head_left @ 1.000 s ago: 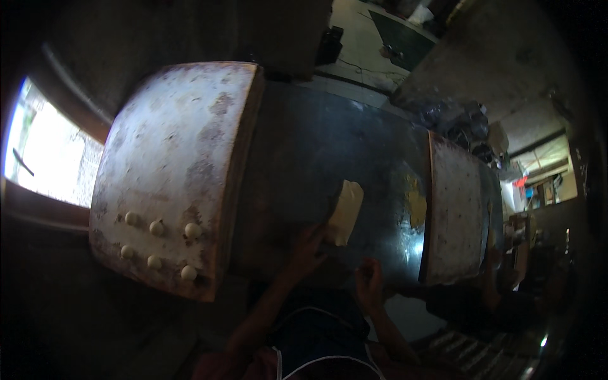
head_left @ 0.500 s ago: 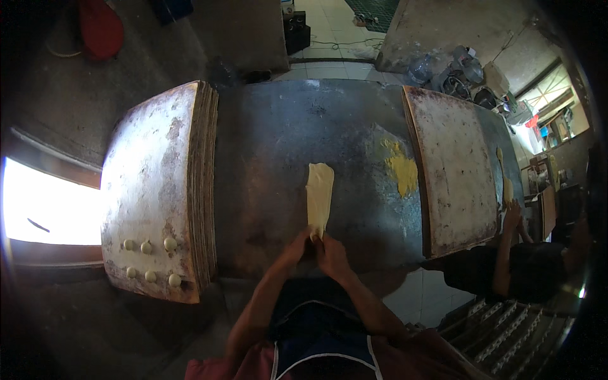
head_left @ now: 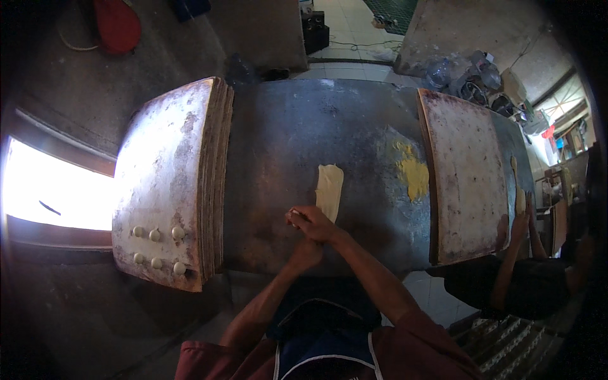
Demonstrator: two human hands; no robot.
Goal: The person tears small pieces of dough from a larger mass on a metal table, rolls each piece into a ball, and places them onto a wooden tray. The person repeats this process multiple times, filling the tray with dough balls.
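Far left: one stack of boards [head_left: 166, 158], its layers too blurred to count. On its top board, six dough balls [head_left: 178, 232] in two rows of three; count and arrangement unchanged from half a second earlier.

Centre: left hand [head_left: 307, 254] low over the metal table [head_left: 278, 139], partly behind the other; state of its fingers could not be told. Right hand [head_left: 311, 223] had crossed leftward above it, fingers curled in; whether they pinched anything could not be told. Earlier, both hands had met side by side at the strip's near end.

One pale dough strip [head_left: 329, 190] lay lengthwise on the table, its near end hidden by the right hand and wrist.

Right: one yellow smear [head_left: 413, 174], then a second board stack [head_left: 465, 177]. Beyond it, a co-worker's hand [head_left: 520, 225] by another dough strip [head_left: 520, 201].
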